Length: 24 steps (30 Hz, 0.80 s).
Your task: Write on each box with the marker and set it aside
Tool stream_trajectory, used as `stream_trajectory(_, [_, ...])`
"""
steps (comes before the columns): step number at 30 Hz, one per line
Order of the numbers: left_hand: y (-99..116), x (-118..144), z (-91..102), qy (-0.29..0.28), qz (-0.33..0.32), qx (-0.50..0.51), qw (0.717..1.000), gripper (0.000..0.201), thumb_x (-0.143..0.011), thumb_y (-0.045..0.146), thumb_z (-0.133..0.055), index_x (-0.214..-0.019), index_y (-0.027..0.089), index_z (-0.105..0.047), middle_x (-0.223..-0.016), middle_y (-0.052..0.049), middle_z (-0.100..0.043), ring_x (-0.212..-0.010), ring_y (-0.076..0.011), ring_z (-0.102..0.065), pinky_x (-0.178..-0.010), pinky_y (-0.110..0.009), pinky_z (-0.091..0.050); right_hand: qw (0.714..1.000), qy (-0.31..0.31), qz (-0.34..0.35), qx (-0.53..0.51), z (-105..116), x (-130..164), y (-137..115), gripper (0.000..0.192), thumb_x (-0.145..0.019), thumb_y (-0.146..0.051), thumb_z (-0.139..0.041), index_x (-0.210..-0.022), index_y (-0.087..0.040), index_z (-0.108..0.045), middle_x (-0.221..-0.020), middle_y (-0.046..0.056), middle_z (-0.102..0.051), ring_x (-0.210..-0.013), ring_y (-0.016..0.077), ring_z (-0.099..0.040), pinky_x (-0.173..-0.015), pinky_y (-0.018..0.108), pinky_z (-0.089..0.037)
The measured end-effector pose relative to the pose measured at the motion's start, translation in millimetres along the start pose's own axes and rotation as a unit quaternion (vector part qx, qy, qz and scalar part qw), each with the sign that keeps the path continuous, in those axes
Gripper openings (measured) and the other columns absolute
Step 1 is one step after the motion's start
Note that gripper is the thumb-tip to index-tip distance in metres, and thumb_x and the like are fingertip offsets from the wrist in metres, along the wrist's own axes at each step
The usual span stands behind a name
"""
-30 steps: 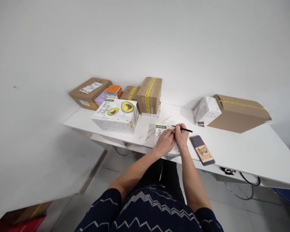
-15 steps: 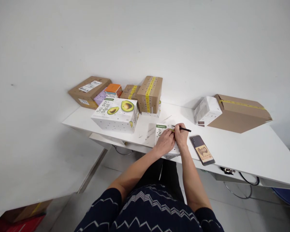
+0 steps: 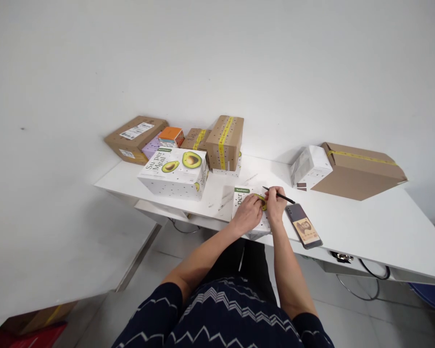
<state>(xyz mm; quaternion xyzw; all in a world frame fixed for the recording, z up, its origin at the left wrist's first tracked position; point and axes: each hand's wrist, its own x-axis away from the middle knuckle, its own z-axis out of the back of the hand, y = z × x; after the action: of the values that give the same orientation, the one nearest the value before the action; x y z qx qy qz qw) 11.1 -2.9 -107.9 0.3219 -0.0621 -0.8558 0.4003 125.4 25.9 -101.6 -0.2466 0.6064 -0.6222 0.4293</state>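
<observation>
— What's in the grip?
— The right hand (image 3: 276, 205) is pinched on a thin dark pen (image 3: 280, 195), its tip over a small white carton (image 3: 243, 203) at the front edge of the tabletop (image 3: 366, 227). The left hand (image 3: 247, 214) lies on that carton, fingers curled; it clamps nothing I can see.
— Materials?
— The carton is matte card, dotted, with a green tag. A glossy flat phone (image 3: 303, 225) lies just right of the hands.
— And the room?
— Smooth white tabletop against a bare white wall, grey floor below.
— Count the boxes.
— Four brown cardboard ones, three with yellow tape; one large avocado box (image 3: 174, 172); another white box (image 3: 311, 166) at right.
</observation>
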Motion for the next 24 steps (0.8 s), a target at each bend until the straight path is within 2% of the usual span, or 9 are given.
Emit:
stream_trajectory(4, [-0.1, 1.2, 0.2, 0.003, -0.006, -0.014, 1.0, 0.021, -0.09, 0.016, -0.04, -0.099, 0.015, -0.058, -0.108, -0.011, -0.06, -0.114, -0.0242, -0.053, -0.107, -0.046, -0.042, 0.998, 0.069, 0.009, -0.002, 20.3, 1.5, 18.8, 0.03, -0.087, -0.047, -0.042, -0.09, -0.02, -0.053, -0.075, 0.0, -0.06, -0.056, 0.0122, -0.054, -0.053, 0.025, -0.045])
stream_trajectory(7, [-0.6, 1.3, -0.6, 0.001, -0.011, -0.026, 1.0, 0.021, -0.09, 0.017, -0.04, -0.1, 0.014, -0.058, -0.108, -0.012, -0.06, -0.114, -0.0246, -0.053, -0.108, -0.045, -0.041, 0.985, 0.035, 0.096, 0.137, 46.8, 1.0, 44.1, 0.033, -0.089, -0.042, -0.04, -0.104, -0.018, -0.059, -0.094, 0.009, -0.065, -0.078, 0.0193, -0.061, -0.071, 0.034, -0.05])
stream_trajectory(9, [-0.6, 0.8, -0.7, 0.0, -0.011, -0.029, 1.0, 0.02, -0.09, 0.017, -0.04, -0.099, 0.014, -0.058, -0.107, -0.012, -0.061, -0.114, -0.0247, -0.053, -0.108, -0.045, -0.041, 0.947, -0.055, 0.172, 0.267, 63.2, 0.8, 58.4, 0.035, -0.09, -0.03, -0.037, -0.114, -0.017, -0.06, -0.11, 0.012, -0.064, -0.097, 0.0241, -0.057, -0.086, 0.039, -0.047])
stream_trajectory(12, [0.0, -0.1, 0.2, -0.004, -0.009, -0.031, 0.999, 0.02, -0.09, 0.016, -0.04, -0.099, 0.014, -0.058, -0.107, -0.012, -0.061, -0.114, -0.0242, -0.054, -0.109, -0.045, -0.041, 0.862, -0.185, 0.231, 0.412, 74.4, 1.8, 68.3, 0.047, -0.085, -0.012, -0.035, -0.126, -0.015, -0.057, -0.123, 0.014, -0.06, -0.102, 0.0269, -0.051, -0.092, 0.043, -0.041])
stream_trajectory(14, [0.6, -0.3, 1.1, -0.009, -0.007, -0.029, 1.0, 0.02, -0.09, 0.016, -0.04, -0.098, 0.013, -0.058, -0.108, -0.012, -0.061, -0.114, -0.0238, -0.054, -0.109, -0.045, -0.041, 0.821, -0.219, 0.24, 0.47, 72.0, 3.7, 67.8, 0.05, -0.084, -0.01, -0.036, -0.13, -0.016, -0.055, -0.127, 0.014, -0.059, -0.101, 0.0292, -0.048, -0.089, 0.044, -0.041])
stream_trajectory(16, [1.0, -0.3, 1.7, -0.009, -0.005, -0.027, 1.0, 0.02, -0.09, 0.016, -0.04, -0.099, 0.014, -0.058, -0.11, -0.012, -0.061, -0.115, -0.024, -0.054, -0.109, -0.046, -0.041, 0.798, -0.224, 0.24, 0.506, 65.8, 6.0, 64.8, 0.05, -0.086, -0.013, -0.038, -0.132, -0.019, -0.054, -0.13, 0.013, -0.058, -0.103, 0.0326, -0.045, -0.084, 0.045, -0.041])
stream_trajectory(20, [1.0, -0.2, 2.3, 0.002, -0.009, -0.033, 0.999, 0.02, -0.09, 0.016, -0.04, -0.099, 0.016, -0.057, -0.11, -0.012, -0.061, -0.114, -0.0246, -0.055, -0.107, -0.048, -0.043, 0.804, -0.21, 0.228, 0.508, 64.4, 9.0, 63.0, 0.054, -0.087, -0.013, -0.035, -0.138, -0.025, -0.049, -0.129, 0.011, -0.059, -0.104, 0.0334, -0.044, -0.081, 0.045, -0.041])
stream_trajectory(22, [1.0, -0.4, 2.7, 0.005, -0.011, -0.031, 0.999, 0.021, -0.09, 0.016, -0.039, -0.099, 0.016, -0.057, -0.108, -0.012, -0.061, -0.112, -0.0244, -0.056, -0.107, -0.047, -0.043, 0.826, -0.18, 0.215, 0.489, 77.3, 10.2, 66.7, 0.055, -0.087, -0.012, -0.034, -0.139, -0.022, -0.047, -0.124, 0.012, -0.061, -0.103, 0.0315, -0.046, -0.086, 0.046, -0.04])
stream_trajectory(24, [1.1, -0.5, 3.2, 0.005, -0.009, -0.023, 1.0, 0.021, -0.091, 0.017, -0.038, -0.099, 0.016, -0.057, -0.107, -0.012, -0.061, -0.112, -0.0243, -0.055, -0.106, -0.048, -0.044, 0.851, -0.113, 0.174, 0.482, 99.0, 12.2, 72.6, 0.051, -0.088, -0.021, -0.039, -0.138, -0.019, -0.047, -0.123, 0.016, -0.06, -0.106, 0.0318, -0.047, -0.091, 0.049, -0.039])
